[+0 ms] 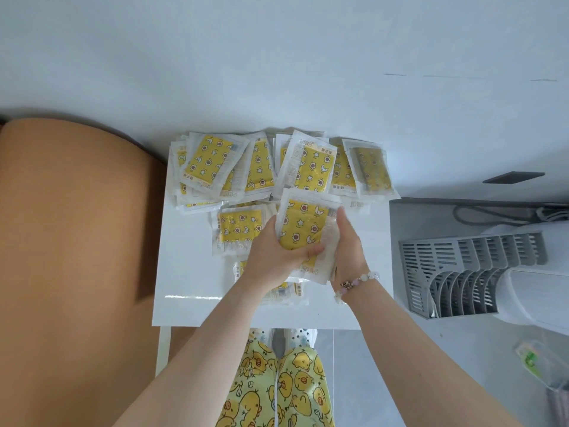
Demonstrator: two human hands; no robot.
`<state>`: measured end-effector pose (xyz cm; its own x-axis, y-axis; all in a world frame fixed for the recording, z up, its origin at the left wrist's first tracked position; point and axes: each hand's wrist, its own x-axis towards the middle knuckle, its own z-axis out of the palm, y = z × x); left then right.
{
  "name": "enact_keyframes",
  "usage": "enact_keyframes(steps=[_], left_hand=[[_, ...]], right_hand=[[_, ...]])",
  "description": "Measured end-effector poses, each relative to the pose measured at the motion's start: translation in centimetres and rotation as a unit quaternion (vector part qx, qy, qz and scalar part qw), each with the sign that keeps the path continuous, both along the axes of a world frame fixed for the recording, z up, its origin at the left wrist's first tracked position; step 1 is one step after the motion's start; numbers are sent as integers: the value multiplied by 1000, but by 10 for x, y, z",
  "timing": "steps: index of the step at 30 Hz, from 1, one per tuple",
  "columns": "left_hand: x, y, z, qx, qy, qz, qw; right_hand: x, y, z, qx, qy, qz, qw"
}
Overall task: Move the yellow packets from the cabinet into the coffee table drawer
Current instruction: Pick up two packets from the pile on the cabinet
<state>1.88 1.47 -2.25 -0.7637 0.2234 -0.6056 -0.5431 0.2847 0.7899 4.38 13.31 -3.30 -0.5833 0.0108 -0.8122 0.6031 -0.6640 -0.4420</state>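
Yellow star-printed packets [277,167] overlap flat; a stack [303,229] held tilted.

Both hands grip a stack of yellow packets [303,229] above a white surface [191,272]: left hand [274,254] underneath, right hand [349,241] along its edge; more packets [261,167] lie fanned beyond
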Motion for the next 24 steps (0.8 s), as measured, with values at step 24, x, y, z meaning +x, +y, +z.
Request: enact_keyframes(steps=[24], left_hand=[[9, -6, -15, 0, -38, 140, 989]], right_hand=[[11, 4, -18, 90, -108, -43, 989]])
